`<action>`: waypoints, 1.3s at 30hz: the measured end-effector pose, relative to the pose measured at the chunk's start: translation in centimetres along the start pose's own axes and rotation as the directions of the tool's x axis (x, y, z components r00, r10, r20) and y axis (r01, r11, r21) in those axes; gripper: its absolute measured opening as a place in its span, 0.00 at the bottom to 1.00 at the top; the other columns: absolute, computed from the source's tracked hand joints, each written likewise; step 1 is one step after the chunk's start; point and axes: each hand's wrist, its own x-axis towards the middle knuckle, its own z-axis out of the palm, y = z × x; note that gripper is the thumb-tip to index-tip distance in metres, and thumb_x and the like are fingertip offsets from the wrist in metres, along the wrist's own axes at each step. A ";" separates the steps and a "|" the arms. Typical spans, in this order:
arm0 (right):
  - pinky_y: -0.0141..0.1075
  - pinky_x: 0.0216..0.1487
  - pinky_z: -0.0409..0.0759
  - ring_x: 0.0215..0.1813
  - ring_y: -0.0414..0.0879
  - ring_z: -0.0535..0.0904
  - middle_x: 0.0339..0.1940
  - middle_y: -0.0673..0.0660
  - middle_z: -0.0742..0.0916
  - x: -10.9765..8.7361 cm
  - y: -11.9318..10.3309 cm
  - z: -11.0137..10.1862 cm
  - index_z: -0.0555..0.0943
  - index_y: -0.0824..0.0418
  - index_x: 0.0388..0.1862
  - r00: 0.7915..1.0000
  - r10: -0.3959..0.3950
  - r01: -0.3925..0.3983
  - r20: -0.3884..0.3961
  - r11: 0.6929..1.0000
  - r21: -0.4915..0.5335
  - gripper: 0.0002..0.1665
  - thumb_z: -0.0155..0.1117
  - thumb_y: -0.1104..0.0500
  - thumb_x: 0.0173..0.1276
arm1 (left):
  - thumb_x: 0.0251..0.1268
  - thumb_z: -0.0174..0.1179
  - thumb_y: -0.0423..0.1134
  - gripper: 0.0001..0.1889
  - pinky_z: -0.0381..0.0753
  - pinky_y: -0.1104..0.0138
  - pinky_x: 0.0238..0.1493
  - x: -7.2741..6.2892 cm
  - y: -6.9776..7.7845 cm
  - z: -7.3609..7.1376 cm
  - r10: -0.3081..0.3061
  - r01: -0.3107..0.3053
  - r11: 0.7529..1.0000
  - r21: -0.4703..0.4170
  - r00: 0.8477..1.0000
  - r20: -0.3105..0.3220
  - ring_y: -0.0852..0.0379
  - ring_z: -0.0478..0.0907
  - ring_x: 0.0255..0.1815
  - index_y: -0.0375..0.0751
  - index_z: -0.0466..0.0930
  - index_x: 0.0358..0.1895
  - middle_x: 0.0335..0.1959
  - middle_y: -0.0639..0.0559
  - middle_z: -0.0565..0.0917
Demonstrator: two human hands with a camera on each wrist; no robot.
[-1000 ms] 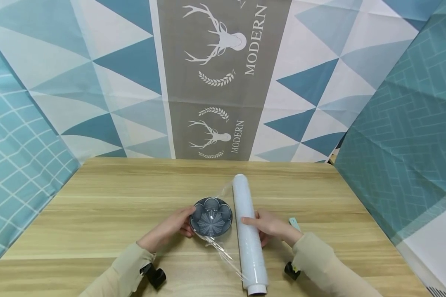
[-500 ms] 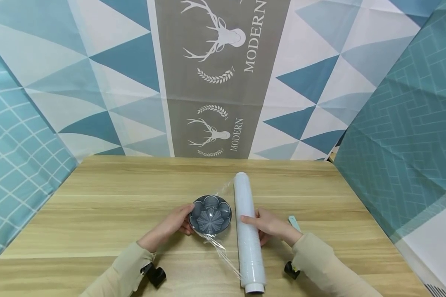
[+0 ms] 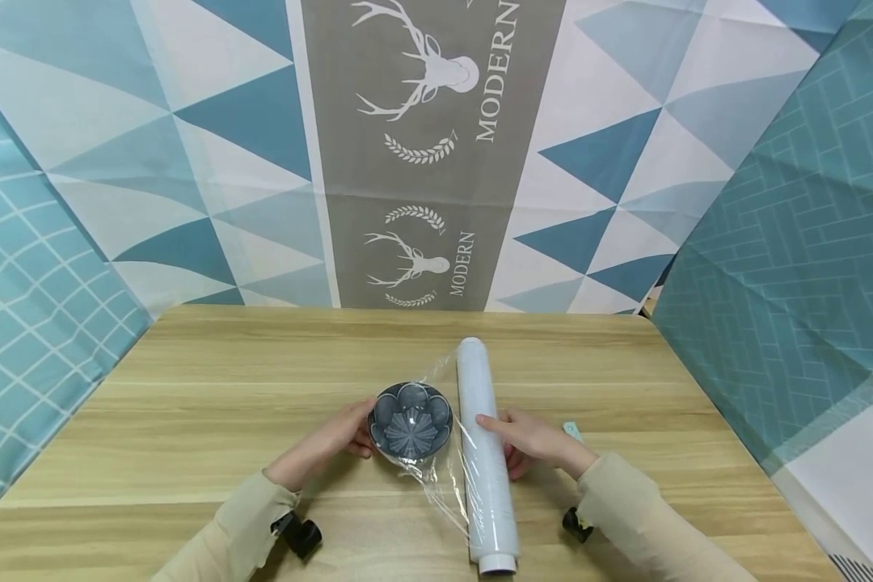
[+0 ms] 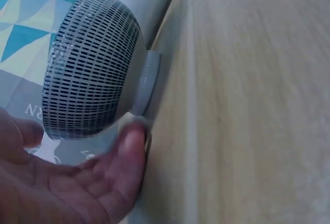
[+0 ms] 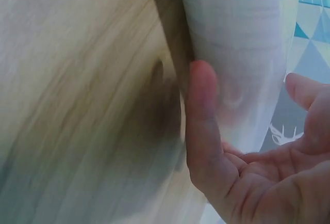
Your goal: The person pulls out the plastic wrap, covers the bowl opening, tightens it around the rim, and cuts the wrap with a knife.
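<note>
A dark grey-blue bowl point(image 3: 411, 422) with a petal pattern inside stands on the wooden table. Clear film covers its top and runs to a roll of plastic wrap point(image 3: 489, 485) on its right. My left hand point(image 3: 342, 432) holds the bowl's left side, thumb at the rim. In the left wrist view its fingertips are right at the foot of the bowl point(image 4: 93, 69). My right hand point(image 3: 534, 440) grips the middle of the roll, thumb on top and fingers along its right side. The right wrist view shows a finger point(image 5: 203, 110) low against the roll point(image 5: 237, 43).
A pale green strip-like thing point(image 3: 572, 431) lies behind the right wrist, mostly hidden by it. Patterned cloths point(image 3: 211, 162) hang behind and beside the table point(image 3: 225, 388). A black wrist camera point(image 3: 298, 535) sits below the left cuff.
My right thumb has shifted a little back and to the right on the roll. The film between bowl and roll looks more spread out. The bowl stays in place.
</note>
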 end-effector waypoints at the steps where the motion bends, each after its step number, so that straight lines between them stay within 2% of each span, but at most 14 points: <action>1: 0.40 0.22 0.80 0.20 0.47 0.76 0.23 0.61 0.78 0.0 0.1 -0.2 0.71 0.68 0.42 1.000 0.001 -0.001 -0.006 1.000 -0.003 0.34 0.46 0.36 0.65 | 0.73 0.33 0.49 0.27 0.79 0.67 0.32 0.0 0.1 0.0 -0.002 0.002 1.000 0.006 1.000 -0.022 0.59 0.74 0.26 0.24 0.67 0.48 0.28 0.46 0.78; 5: 0.41 0.25 0.80 0.23 0.49 0.77 0.25 0.62 0.79 -0.2 0.3 -1.2 0.74 0.70 0.43 0.998 0.004 -0.006 -0.056 0.999 -0.037 0.35 0.44 0.38 0.67 | 0.72 0.36 0.46 0.24 0.77 0.64 0.38 -0.3 1.0 0.1 -0.001 0.006 0.999 0.039 0.992 -0.126 0.55 0.75 0.34 0.24 0.65 0.52 0.37 0.39 0.78; 8: 0.39 0.27 0.80 0.25 0.48 0.77 0.25 0.60 0.79 -0.4 0.7 -2.2 0.75 0.69 0.40 0.995 -0.005 -0.005 -0.102 0.996 -0.091 0.34 0.46 0.37 0.66 | 0.70 0.41 0.42 0.21 0.76 0.59 0.42 -0.3 1.9 0.2 0.071 -0.041 0.988 0.151 0.978 -0.195 0.49 0.75 0.42 0.26 0.66 0.54 0.44 0.35 0.76; 10: 0.39 0.28 0.79 0.25 0.48 0.77 0.25 0.59 0.80 -0.6 0.9 -2.9 0.76 0.69 0.38 0.992 -0.030 0.014 -0.122 0.992 -0.129 0.31 0.49 0.39 0.66 | 0.68 0.45 0.40 0.20 0.75 0.55 0.46 -0.3 2.5 0.2 0.149 -0.092 0.962 0.258 0.966 -0.212 0.45 0.74 0.46 0.26 0.66 0.55 0.48 0.34 0.75; 12: 0.38 0.28 0.78 0.25 0.48 0.76 0.24 0.59 0.80 -0.8 1.2 -3.6 0.76 0.67 0.36 0.988 -0.052 0.027 -0.144 0.985 -0.172 0.28 0.52 0.42 0.65 | 0.66 0.48 0.39 0.20 0.73 0.53 0.50 -0.4 3.0 0.4 0.222 -0.130 0.921 0.366 0.950 -0.220 0.43 0.72 0.49 0.28 0.69 0.55 0.50 0.35 0.74; 15: 0.37 0.26 0.75 0.24 0.47 0.75 0.24 0.57 0.80 -1.1 1.6 -4.4 0.76 0.66 0.35 0.981 -0.082 0.035 -0.174 0.966 -0.256 0.20 0.54 0.48 0.66 | 0.65 0.50 0.40 0.18 0.70 0.49 0.54 -0.6 3.9 0.7 0.288 -0.167 0.873 0.459 0.935 -0.207 0.42 0.70 0.53 0.33 0.72 0.54 0.51 0.37 0.73; 18: 0.33 0.21 0.70 0.21 0.44 0.72 0.21 0.55 0.79 -1.5 2.0 -4.9 0.76 0.64 0.33 0.973 -0.092 0.013 -0.211 0.936 -0.351 0.15 0.56 0.52 0.65 | 0.64 0.52 0.40 0.15 0.68 0.48 0.56 -0.9 4.7 1.4 0.323 -0.189 0.849 0.494 0.925 -0.200 0.42 0.69 0.55 0.37 0.76 0.50 0.52 0.39 0.73; 23: 0.33 0.20 0.65 0.20 0.43 0.67 0.21 0.53 0.76 -2.2 2.8 -5.5 0.74 0.66 0.33 0.956 -0.119 -0.014 -0.267 0.893 -0.449 0.11 0.58 0.57 0.62 | 0.62 0.53 0.38 0.13 0.67 0.49 0.57 -1.3 5.8 2.5 0.359 -0.239 0.844 0.481 0.917 -0.176 0.44 0.69 0.55 0.37 0.78 0.47 0.51 0.41 0.74; 30: 0.35 0.23 0.68 0.24 0.46 0.68 0.27 0.59 0.76 -2.7 3.7 -6.5 0.69 0.74 0.41 0.954 -0.072 -0.070 -0.290 0.890 -0.450 0.20 0.59 0.57 0.61 | 0.63 0.52 0.39 0.11 0.67 0.51 0.58 -1.0 7.3 4.1 0.418 -0.319 0.813 0.486 0.902 -0.108 0.46 0.69 0.57 0.40 0.78 0.45 0.51 0.43 0.74; 36: 0.35 0.22 0.69 0.25 0.48 0.69 0.25 0.60 0.73 -2.8 4.3 -6.4 0.66 0.77 0.39 0.951 -0.028 -0.125 -0.308 0.877 -0.463 0.28 0.63 0.54 0.57 | 0.64 0.51 0.40 0.11 0.68 0.52 0.57 -0.9 8.0 5.2 0.415 -0.343 0.800 0.493 0.909 -0.041 0.47 0.69 0.56 0.42 0.77 0.45 0.51 0.44 0.74; 39: 0.35 0.22 0.69 0.24 0.48 0.70 0.24 0.60 0.73 -2.8 4.7 -6.1 0.65 0.79 0.39 0.953 -0.025 -0.127 -0.303 0.872 -0.473 0.31 0.65 0.54 0.54 | 0.64 0.50 0.40 0.11 0.69 0.52 0.55 -0.9 8.1 5.6 0.408 -0.346 0.801 0.489 0.913 -0.023 0.47 0.69 0.55 0.43 0.77 0.45 0.51 0.45 0.74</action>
